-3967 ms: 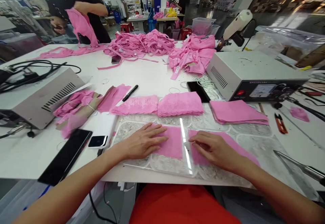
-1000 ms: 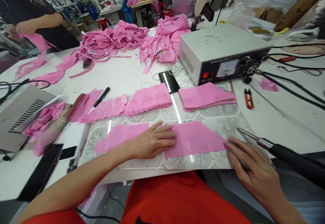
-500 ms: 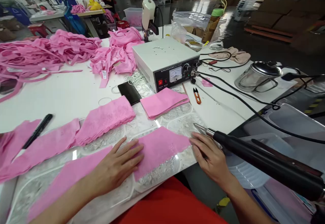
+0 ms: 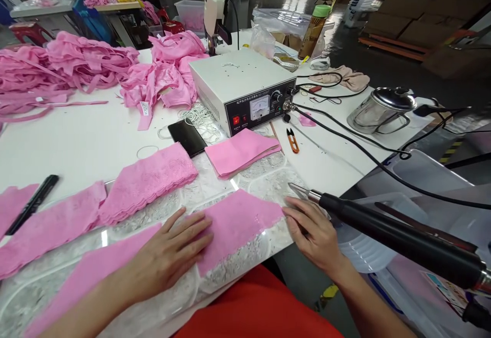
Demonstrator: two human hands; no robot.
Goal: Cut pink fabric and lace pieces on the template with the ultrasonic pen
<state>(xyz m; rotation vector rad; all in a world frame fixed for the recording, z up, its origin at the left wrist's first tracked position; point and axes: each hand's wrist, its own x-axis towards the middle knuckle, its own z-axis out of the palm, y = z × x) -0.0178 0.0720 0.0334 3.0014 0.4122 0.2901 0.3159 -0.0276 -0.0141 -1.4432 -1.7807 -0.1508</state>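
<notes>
Two hands meet the piece (image 4: 238, 220) on the mat (image 4: 268, 175), left hand (image 4: 169, 256) spread flat, right hand (image 4: 316, 235) bent at its corner, whether pinching I can't tell, and a stray right knuckle could bump the nearby tool (image 4: 399, 234), its point snagging the piece.

Head-worn view over the bench (image 4: 76, 138), facing forward and down.
The camera looks from above the red garment (image 4: 261, 307) at the bottom centre, close over the left hand (image 4: 172, 251), the right hand (image 4: 314, 233) and the pink fabric panel (image 4: 240, 225); the bench edge slants up toward the right, and the workshop floor (image 4: 345, 49) recedes toward the top.
</notes>
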